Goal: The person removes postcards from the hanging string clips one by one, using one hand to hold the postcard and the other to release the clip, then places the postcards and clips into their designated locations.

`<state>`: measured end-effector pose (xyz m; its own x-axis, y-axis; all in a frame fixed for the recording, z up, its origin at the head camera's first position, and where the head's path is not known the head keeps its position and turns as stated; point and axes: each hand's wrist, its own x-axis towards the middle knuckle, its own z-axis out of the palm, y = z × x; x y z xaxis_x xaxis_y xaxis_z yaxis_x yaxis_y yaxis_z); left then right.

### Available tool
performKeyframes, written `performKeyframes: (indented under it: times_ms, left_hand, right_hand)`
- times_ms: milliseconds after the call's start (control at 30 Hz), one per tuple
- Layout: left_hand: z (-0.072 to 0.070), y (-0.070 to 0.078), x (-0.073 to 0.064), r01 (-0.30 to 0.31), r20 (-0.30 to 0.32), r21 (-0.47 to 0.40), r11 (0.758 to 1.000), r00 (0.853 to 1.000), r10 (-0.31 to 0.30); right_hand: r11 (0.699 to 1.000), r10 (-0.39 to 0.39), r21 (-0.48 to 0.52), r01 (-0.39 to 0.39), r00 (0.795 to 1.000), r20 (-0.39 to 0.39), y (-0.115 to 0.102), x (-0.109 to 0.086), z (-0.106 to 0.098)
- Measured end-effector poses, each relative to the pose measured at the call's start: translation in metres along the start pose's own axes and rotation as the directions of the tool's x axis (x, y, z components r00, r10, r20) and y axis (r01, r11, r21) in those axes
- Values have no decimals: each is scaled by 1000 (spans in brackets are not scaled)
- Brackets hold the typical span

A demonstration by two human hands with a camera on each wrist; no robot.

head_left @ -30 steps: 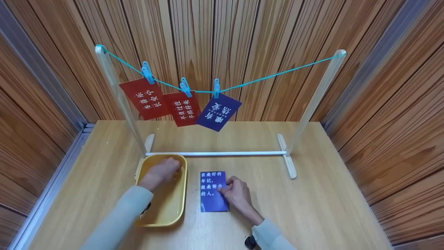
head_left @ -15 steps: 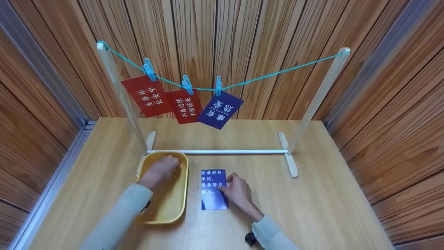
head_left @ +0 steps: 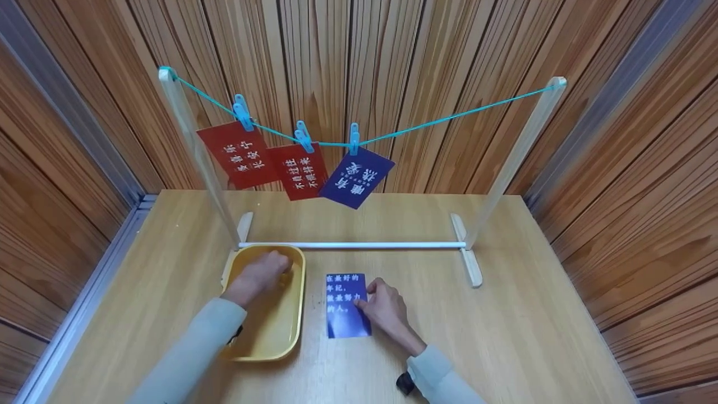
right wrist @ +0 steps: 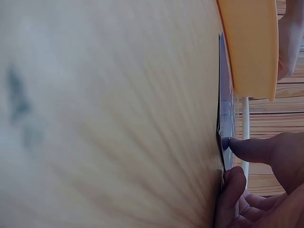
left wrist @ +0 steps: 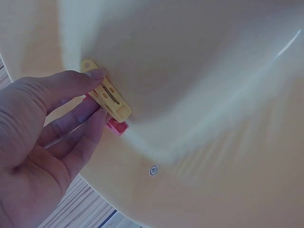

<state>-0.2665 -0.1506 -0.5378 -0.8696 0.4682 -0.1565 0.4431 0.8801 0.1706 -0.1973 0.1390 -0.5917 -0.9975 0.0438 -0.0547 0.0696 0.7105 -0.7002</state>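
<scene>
Inside a yellow plastic basin (head_left: pixel 268 339), my left hand (head_left: pixel 259 278) pinches a yellow clothespin (left wrist: pixel 112 99) between thumb and fingertips. A red clothespin (left wrist: pixel 118 127) shows just behind it, partly hidden by the fingers and the yellow one. On the table, a blue card (head_left: pixel 345 322) with white writing lies to the right of the basin. My right hand (head_left: pixel 386 308) pinches the card's right edge, thumb on top and fingers at the edge. In the right wrist view, that edge of the card bends up slightly off the wood.
Behind the basin stands a rack with a turquoise cord (head_left: pixel 449 119) between two posts and a white bottom bar (head_left: pixel 359 245). Blue clothespins (head_left: pixel 303 136) on the cord hold two red cards (head_left: pixel 238 160) and a dark blue card (head_left: pixel 350 188). Wood-panelled walls (head_left: pixel 634 185) enclose the table.
The whole head view has shifted a little. Both hands keep nearly the same places, the left in the basin and the right at the card's edge.
</scene>
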Motion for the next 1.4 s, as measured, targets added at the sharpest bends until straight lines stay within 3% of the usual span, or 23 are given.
performKeyframes:
  times_ms: [400,633,900,1067,1167,1400]
  left_hand:
    - [-2,1,-2,2,-23,-1,1000,1000,-2]
    - [-2,2,-3,-40,-47,98,994,998,45]
    - [-2,-1,-6,-80,-103,43,996,991,84]
    - [-6,-2,-7,-44,-55,-35,998,998,42]
    - [-10,-1,-8,-24,-38,-22,999,999,23]
    - [-18,5,-10,-24,-106,23,999,994,26]
  right_hand:
    - [1000,5,1,-5,1000,-3,-1,1,-2]
    - [999,16,31,-16,1000,17,1,2,-3]
    - [998,-15,65,14,1000,13,5,1,-6]
    - [998,-40,41,41,999,-14,6,0,-7]
    - [997,-58,44,60,998,-39,5,0,-9]
    - [991,-110,73,114,992,-61,2,2,-15]
